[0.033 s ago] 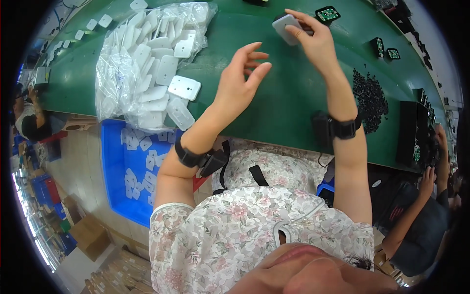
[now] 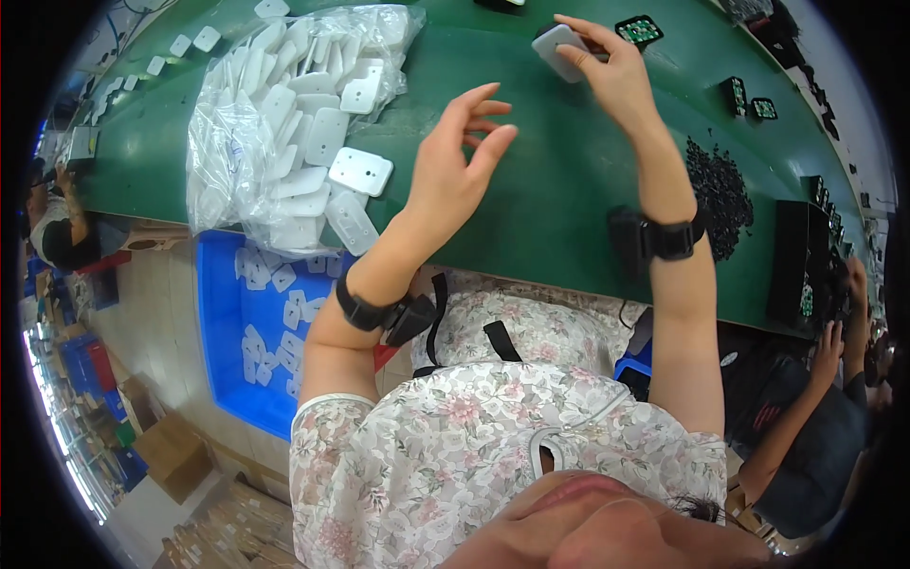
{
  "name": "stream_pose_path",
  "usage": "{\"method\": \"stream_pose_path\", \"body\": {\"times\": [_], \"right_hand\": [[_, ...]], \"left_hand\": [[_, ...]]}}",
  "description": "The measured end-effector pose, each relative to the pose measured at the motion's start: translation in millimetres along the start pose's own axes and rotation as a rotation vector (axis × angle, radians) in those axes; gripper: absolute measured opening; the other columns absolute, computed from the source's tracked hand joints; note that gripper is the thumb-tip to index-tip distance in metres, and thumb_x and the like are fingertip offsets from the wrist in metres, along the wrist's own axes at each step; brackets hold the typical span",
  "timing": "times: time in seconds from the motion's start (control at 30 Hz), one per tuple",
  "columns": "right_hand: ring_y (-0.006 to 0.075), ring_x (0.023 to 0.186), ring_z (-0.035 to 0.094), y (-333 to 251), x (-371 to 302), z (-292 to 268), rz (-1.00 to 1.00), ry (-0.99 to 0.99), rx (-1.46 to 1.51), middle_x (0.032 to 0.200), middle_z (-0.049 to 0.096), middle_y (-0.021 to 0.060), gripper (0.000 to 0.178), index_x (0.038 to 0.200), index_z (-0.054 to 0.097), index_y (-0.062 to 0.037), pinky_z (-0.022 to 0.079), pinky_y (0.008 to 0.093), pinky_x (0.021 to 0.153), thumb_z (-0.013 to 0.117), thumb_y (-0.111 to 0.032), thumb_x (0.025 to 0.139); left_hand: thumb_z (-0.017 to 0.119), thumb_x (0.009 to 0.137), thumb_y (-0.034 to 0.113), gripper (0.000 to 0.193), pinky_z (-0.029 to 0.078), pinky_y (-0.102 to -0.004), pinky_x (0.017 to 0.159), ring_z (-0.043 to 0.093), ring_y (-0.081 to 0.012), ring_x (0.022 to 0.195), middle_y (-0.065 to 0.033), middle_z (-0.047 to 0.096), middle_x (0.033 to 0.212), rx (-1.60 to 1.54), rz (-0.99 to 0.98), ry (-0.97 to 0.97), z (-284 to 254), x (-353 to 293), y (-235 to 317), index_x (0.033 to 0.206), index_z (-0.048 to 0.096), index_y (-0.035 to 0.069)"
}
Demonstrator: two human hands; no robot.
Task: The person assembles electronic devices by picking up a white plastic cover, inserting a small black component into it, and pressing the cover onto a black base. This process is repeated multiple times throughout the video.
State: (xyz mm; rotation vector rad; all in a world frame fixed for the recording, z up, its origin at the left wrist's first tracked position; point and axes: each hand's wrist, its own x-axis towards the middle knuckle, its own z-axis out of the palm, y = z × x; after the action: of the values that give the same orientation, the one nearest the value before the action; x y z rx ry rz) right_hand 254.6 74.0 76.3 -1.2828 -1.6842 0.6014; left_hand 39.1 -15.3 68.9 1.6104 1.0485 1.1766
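Observation:
My right hand (image 2: 616, 76) is closed on a pale rounded plastic cover (image 2: 557, 49), thumb on top and fingers at its far edge. Something dark shows under the cover, mostly hidden. My left hand (image 2: 460, 147) hovers over the green table (image 2: 540, 199), empty, its fingers loosely bent and apart from the thumb. To its left, a clear plastic bag (image 2: 226, 142) lies spilling many white covers (image 2: 327, 135). One white cover (image 2: 360, 172) rests at the pile's near right edge. Beyond my right hand sits a black housing with a green circuit board (image 2: 638, 31).
Small black parts (image 2: 720, 199) lie heaped right of my right forearm. More board housings (image 2: 736, 96) and a black box (image 2: 796, 251) stand farther right. A blue bin (image 2: 220, 351) with white pieces is below the table edge. A co-worker's hands (image 2: 829, 349) are at far right.
My right hand and the cover have shifted slightly away from me. My left hand has drawn a little to the left. Both hands keep their pose.

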Motion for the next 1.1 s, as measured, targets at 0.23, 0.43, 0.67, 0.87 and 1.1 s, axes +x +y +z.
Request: {"method": "stream_pose_path", "body": {"times": [0.23,0.43,0.67,0.87,1.1], "right_hand": [[0.0179,0.083,0.063,71,73,-18,0.169,-0.047,-0.066,0.091,0.067,0.0118,0.024,0.1,0.061,0.002,0.051,0.0305,0.073,0.069,-0.006,0.079],[0.0147,0.075,0.061,78,80,-15,0.248,-0.103,-0.13,0.081,0.067,0.0093,0.022,0.094,0.066,0.0025,0.049,0.0287,0.068,0.067,-0.017,0.084],[0.0219,0.08,0.063,72,69,-34,0.05,0.124,-0.429,0.09,0.067,0.0158,0.036,0.107,0.061,0.0035,0.05,0.0312,0.075,0.066,-0.024,0.084],[0.0123,0.079,0.059,-23,8,-66,0.09,0.112,0.048,0.088,0.066,0.0066,0.027,0.107,0.061,0.0007,0.048,0.0277,0.072,0.062,-0.019,0.089],[0.0104,0.079,0.058,-20,-100,-131,0.003,0.346,-0.208,0.091,0.065,0.0031,0.024,0.106,0.065,-0.0046,0.047,0.0256,0.073,0.065,-0.019,0.087]], "left_hand": [[0.062,0.083,-0.001,0.03,0.047,-0.0307,0.073,0.06,-0.0222,0.085,-0.0089,0.064,0.104,0.428,0.088,0.311,-78,-39,12,0.112,0.061,0.003],[0.067,0.074,0.003,0.042,0.042,-0.0396,0.089,0.053,-0.0312,0.106,-0.0101,0.059,0.116,1.005,0.186,-0.013,-113,-60,24,0.115,0.057,0.003],[0.073,0.07,0.013,0.054,0.04,-0.0409,0.095,0.049,-0.0301,0.115,-0.0091,0.054,0.127,1.179,0.144,-0.261,-98,-53,15,0.12,0.055,0.004],[0.072,0.073,0.009,0.041,0.048,-0.0391,0.079,0.057,-0.0317,0.096,-0.0122,0.059,0.108,1.266,0.255,-0.062,-88,-52,-21,0.113,0.06,0.005],[0.065,0.083,0.006,0.021,0.046,-0.0377,0.07,0.059,-0.0277,0.081,-0.009,0.063,0.092,1.081,0.544,0.04,-66,-5,-44,0.103,0.065,0.007]]}}
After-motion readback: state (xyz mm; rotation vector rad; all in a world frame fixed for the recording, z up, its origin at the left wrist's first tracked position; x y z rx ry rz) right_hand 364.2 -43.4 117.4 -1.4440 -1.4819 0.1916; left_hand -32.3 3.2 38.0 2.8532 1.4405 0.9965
